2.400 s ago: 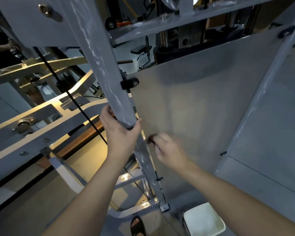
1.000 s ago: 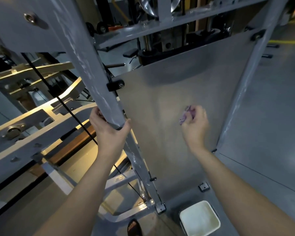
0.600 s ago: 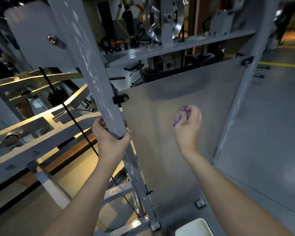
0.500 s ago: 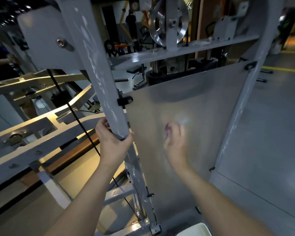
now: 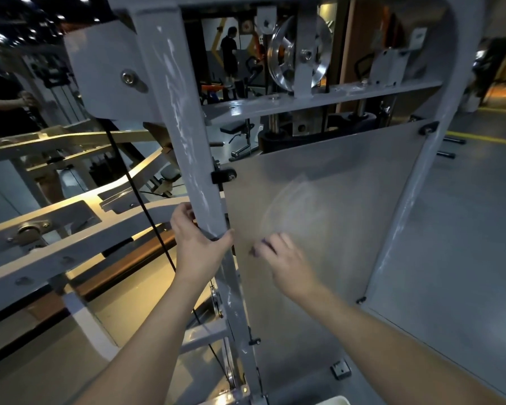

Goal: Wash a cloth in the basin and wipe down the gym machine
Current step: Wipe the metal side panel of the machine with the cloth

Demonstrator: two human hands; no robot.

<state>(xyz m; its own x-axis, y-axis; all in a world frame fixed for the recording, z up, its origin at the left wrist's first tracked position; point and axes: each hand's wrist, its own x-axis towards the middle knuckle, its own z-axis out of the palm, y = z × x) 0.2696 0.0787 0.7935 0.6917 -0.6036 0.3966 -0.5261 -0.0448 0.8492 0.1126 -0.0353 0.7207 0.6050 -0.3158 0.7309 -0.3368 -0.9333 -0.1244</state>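
I face a grey gym machine. My left hand [image 5: 197,244] grips its slanted grey upright post [image 5: 184,147]. My right hand [image 5: 287,260] holds a small purple cloth [image 5: 257,248] bunched in its fingers and presses it against the frosted panel [image 5: 348,200] set between the posts. Only a dark sliver of the cloth shows past my fingers. Curved wet streaks mark the panel just above my right hand. A corner of the white basin [image 5: 335,400] shows at the bottom edge, on the floor by the machine's foot.
A steel pulley wheel [image 5: 298,52] sits on the crossbar above the panel. A black cable [image 5: 138,197] runs down left of the post beside grey lever arms [image 5: 56,238]. A person stands far behind; another's arm shows at far left. Grey floor lies to the right.
My right hand swept the cloth over the panel from its upper middle down and left toward the post, leaving wet arcs. My view tilted upward; my left hand stayed on the post.
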